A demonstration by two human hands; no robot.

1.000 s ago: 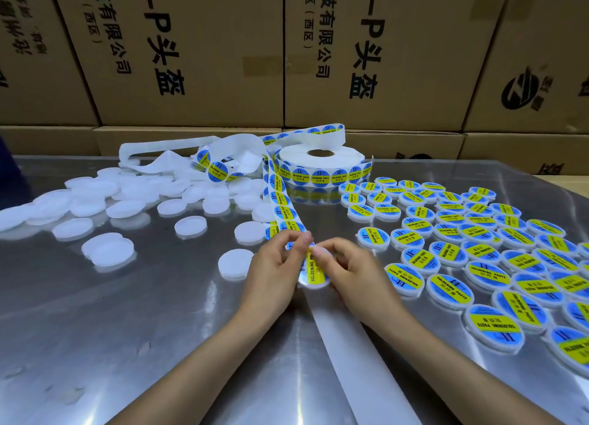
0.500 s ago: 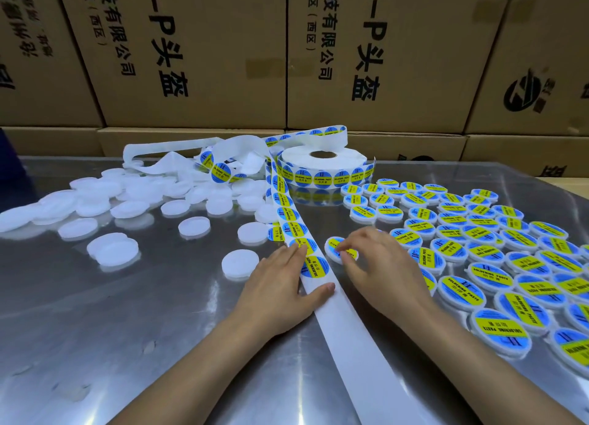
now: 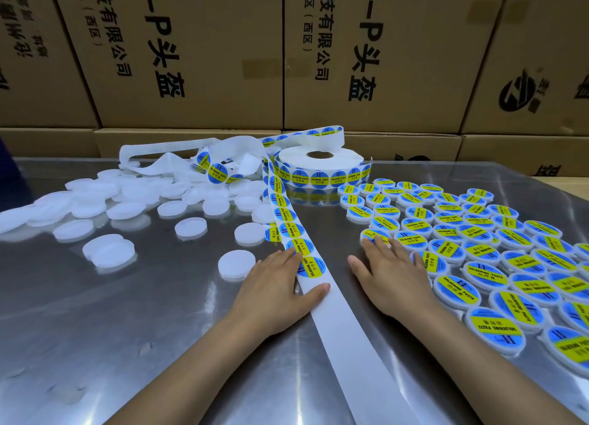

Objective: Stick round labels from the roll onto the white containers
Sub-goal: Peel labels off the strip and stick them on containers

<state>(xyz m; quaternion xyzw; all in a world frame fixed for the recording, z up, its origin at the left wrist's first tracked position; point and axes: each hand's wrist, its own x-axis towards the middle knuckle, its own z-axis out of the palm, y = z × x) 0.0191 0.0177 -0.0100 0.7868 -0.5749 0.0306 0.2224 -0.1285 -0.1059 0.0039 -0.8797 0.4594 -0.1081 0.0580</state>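
Observation:
A roll of blue-and-yellow round labels [image 3: 318,166] stands at the back middle of the metal table [image 3: 111,345]. Its strip [image 3: 288,220] runs toward me and ends as bare white backing [image 3: 347,338]. My left hand [image 3: 275,294] lies flat beside the strip, thumb pressing the backing just below the last label [image 3: 310,267]. My right hand [image 3: 390,278] is spread flat, fingertips on a labelled container [image 3: 374,235] at the edge of the labelled group [image 3: 478,243]. Plain white containers [image 3: 237,263] lie to the left.
Several unlabelled white containers [image 3: 105,204] are scattered across the left half, with loose crumpled backing tape [image 3: 165,157] behind them. Labelled containers fill the right side up to the table edge. Stacked cardboard boxes [image 3: 318,58] wall off the back.
A second ago both hands held one container and pressed a label on it. The right hand has since carried it rightward and set it down among the labelled ones. The left hand dropped onto the strip.

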